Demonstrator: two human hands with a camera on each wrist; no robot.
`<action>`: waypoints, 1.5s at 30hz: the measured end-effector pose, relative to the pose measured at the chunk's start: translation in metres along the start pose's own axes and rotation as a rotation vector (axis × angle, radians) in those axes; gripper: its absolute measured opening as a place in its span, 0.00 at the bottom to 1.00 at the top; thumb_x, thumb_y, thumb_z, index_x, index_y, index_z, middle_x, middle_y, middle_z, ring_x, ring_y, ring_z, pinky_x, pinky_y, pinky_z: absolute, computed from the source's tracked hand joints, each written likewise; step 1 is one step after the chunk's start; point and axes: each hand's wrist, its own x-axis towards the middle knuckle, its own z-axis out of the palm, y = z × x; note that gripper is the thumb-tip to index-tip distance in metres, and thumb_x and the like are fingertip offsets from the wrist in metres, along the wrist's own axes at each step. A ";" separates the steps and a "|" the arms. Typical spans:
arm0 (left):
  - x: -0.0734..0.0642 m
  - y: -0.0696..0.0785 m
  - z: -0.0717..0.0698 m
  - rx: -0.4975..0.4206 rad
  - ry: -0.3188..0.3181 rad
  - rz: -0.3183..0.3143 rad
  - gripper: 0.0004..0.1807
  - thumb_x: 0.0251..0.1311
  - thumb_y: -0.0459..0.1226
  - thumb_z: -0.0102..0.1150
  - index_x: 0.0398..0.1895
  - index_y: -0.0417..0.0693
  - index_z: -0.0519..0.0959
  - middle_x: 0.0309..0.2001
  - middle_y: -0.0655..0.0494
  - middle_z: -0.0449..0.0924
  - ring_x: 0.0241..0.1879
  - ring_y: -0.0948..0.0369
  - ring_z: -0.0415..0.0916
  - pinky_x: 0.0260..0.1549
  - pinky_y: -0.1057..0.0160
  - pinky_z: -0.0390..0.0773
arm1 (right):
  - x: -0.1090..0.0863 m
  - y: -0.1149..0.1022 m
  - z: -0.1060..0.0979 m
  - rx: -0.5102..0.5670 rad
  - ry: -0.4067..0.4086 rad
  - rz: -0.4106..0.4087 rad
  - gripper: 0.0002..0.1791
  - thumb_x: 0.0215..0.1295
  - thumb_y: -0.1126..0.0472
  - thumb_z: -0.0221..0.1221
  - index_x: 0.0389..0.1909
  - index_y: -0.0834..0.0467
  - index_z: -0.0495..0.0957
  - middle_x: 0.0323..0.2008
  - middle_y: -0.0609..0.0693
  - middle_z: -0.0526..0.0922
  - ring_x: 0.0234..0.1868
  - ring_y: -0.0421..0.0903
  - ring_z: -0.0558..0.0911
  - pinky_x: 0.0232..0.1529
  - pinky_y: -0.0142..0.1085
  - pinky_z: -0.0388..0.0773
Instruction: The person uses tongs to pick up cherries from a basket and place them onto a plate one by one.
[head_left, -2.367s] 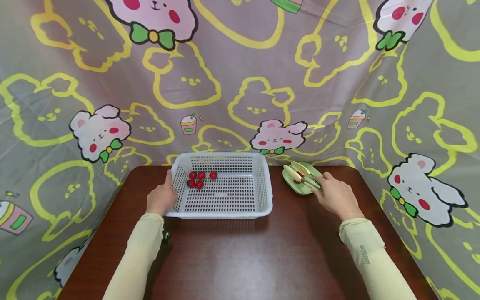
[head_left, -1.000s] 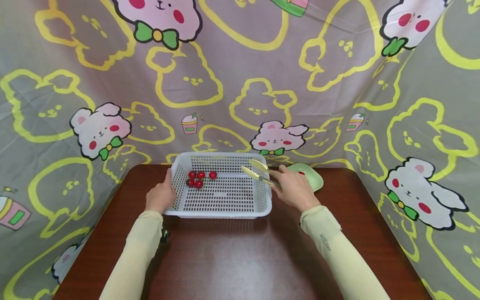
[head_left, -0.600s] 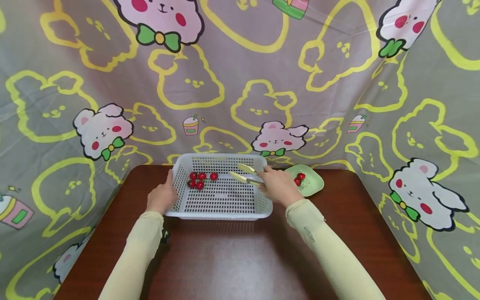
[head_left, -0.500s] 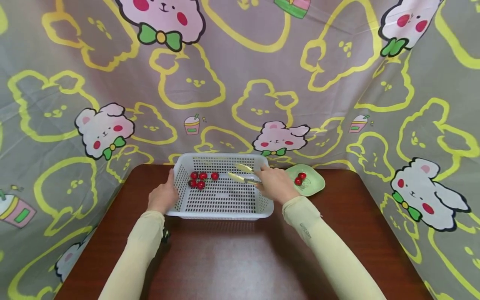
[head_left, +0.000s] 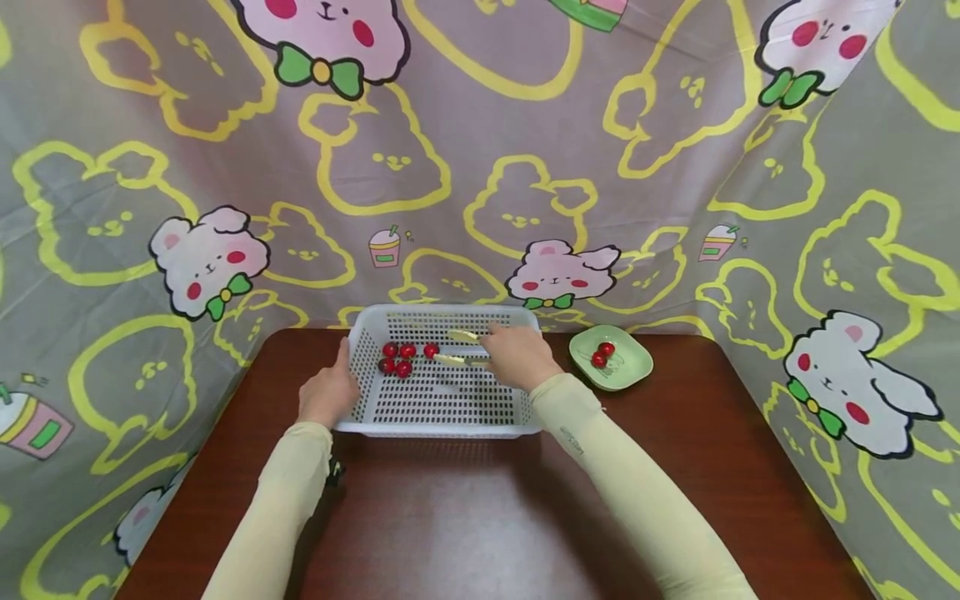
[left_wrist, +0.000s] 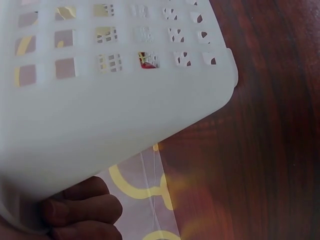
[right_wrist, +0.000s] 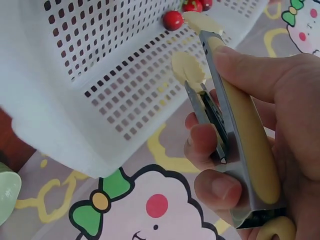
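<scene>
My left hand [head_left: 328, 390] grips the left rim of a white plastic basket [head_left: 442, 429]; in the left wrist view, its curled fingers [left_wrist: 92, 207] are under the rim. My right hand [head_left: 521, 357] holds metal tongs [right_wrist: 247, 135] with cream-coloured handles and tips. The tongs reach over the basket with their tips [head_left: 463, 337] spread and nothing between them. Close to the lower tip lies a small round red fruit [head_left: 431, 351], which looks like a cherry tomato. Several more such fruits [head_left: 403, 368] lie grouped in the basket's left part.
A light green plate [head_left: 633, 367] with two small red fruits [head_left: 599, 359] stands right of the basket. Beneath everything is a dark brown wooden table [head_left: 480, 517]. Patterned cloth [head_left: 525, 133] hangs behind and along both sides.
My right hand has carried the tongs left from the plate, past the basket's right rim, to over its middle. The two fruits on the plate are now uncovered. My left hand stays put.
</scene>
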 end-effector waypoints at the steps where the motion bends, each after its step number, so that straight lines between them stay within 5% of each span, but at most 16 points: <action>1: 0.000 0.001 0.000 0.000 0.001 0.002 0.42 0.73 0.38 0.43 0.85 0.45 0.38 0.21 0.45 0.75 0.20 0.52 0.71 0.25 0.53 0.68 | 0.002 0.000 0.001 -0.013 -0.002 0.003 0.21 0.70 0.47 0.65 0.60 0.50 0.83 0.65 0.52 0.80 0.41 0.48 0.86 0.41 0.44 0.84; 7: 0.002 0.002 0.002 0.000 0.002 0.006 0.41 0.74 0.39 0.43 0.85 0.45 0.38 0.21 0.45 0.74 0.19 0.52 0.70 0.25 0.53 0.67 | 0.009 -0.001 0.006 -0.072 0.022 -0.003 0.17 0.69 0.49 0.67 0.55 0.49 0.86 0.51 0.48 0.83 0.36 0.45 0.82 0.37 0.41 0.82; 18: 0.002 -0.002 0.004 0.007 0.027 0.027 0.40 0.74 0.39 0.42 0.85 0.44 0.40 0.21 0.45 0.74 0.20 0.51 0.71 0.26 0.52 0.69 | 0.024 -0.013 0.011 -0.104 0.021 -0.029 0.13 0.66 0.51 0.69 0.49 0.50 0.87 0.45 0.45 0.84 0.36 0.42 0.83 0.36 0.37 0.82; 32: 0.002 -0.005 0.003 0.012 0.015 0.031 0.41 0.74 0.39 0.43 0.85 0.44 0.39 0.22 0.44 0.75 0.22 0.50 0.72 0.29 0.49 0.71 | 0.037 -0.026 0.015 -0.041 -0.027 0.031 0.14 0.67 0.51 0.67 0.51 0.49 0.86 0.48 0.45 0.84 0.38 0.43 0.82 0.43 0.40 0.82; 38: 0.003 -0.005 0.003 0.017 0.014 0.034 0.41 0.74 0.39 0.43 0.85 0.44 0.39 0.22 0.44 0.75 0.21 0.50 0.72 0.28 0.50 0.70 | 0.042 -0.027 0.016 -0.035 -0.056 0.049 0.17 0.68 0.50 0.67 0.55 0.48 0.85 0.61 0.45 0.83 0.49 0.46 0.85 0.53 0.44 0.82; 45: 0.001 -0.005 0.003 0.017 0.010 0.027 0.41 0.75 0.39 0.43 0.85 0.44 0.38 0.22 0.44 0.75 0.21 0.50 0.72 0.28 0.50 0.70 | 0.045 -0.028 0.017 -0.044 -0.040 0.024 0.12 0.69 0.54 0.65 0.51 0.48 0.87 0.51 0.43 0.85 0.40 0.43 0.84 0.45 0.42 0.83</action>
